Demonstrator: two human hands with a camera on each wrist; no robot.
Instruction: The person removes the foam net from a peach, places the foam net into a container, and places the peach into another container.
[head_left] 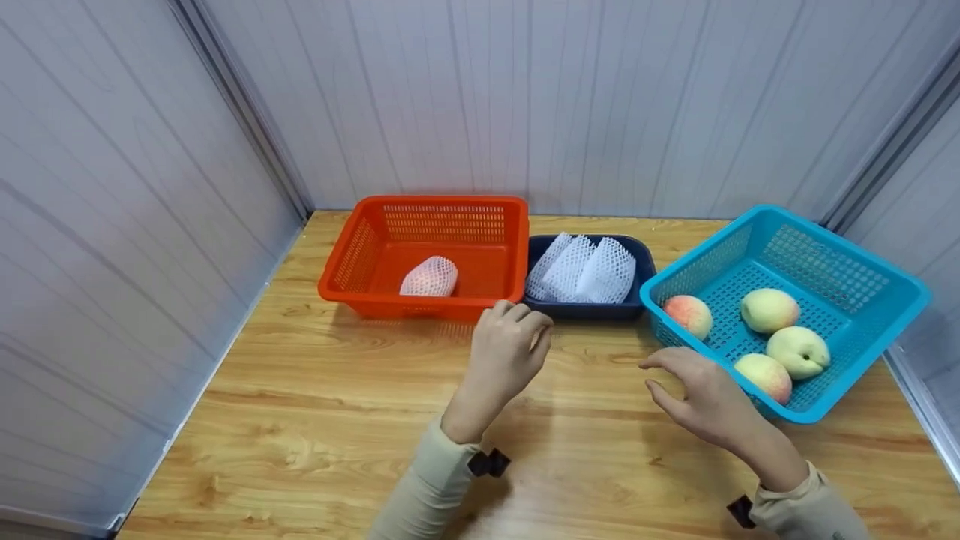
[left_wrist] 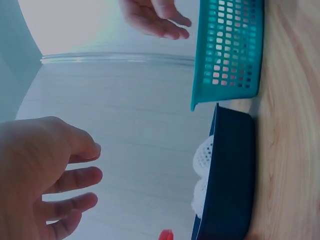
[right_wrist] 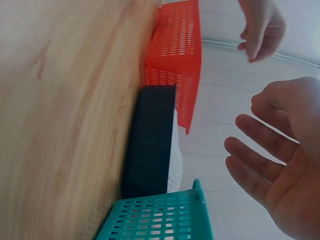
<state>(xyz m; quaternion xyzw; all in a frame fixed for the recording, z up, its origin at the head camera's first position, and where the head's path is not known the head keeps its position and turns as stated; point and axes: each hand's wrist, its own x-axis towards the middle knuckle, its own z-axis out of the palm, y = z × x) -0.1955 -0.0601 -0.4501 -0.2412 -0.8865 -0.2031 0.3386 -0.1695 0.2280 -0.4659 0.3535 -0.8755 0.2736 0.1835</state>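
My left hand point(head_left: 508, 346) is raised near the front right corner of the red basket point(head_left: 420, 307), its fingers loosely bent and holding nothing. One peach in a white foam net point(head_left: 430, 277) lies inside that basket. Beside the basket, a dark blue tray point(head_left: 592, 311) holds several white foam net sleeves point(head_left: 574, 266). My right hand point(head_left: 709, 397) hovers at the near left side of the teal basket point(head_left: 862, 262), thumb and fingers spread apart with nothing between them. Bare peaches, such as one with a visible stem hollow point(head_left: 799, 352), sit in the teal basket.
A wooden table point(head_left: 300, 427) carries all the containers. Pale panel walls point(head_left: 487, 97) stand behind and at both sides. The dark tray sits close between the two baskets, and the teal basket is turned at an angle.
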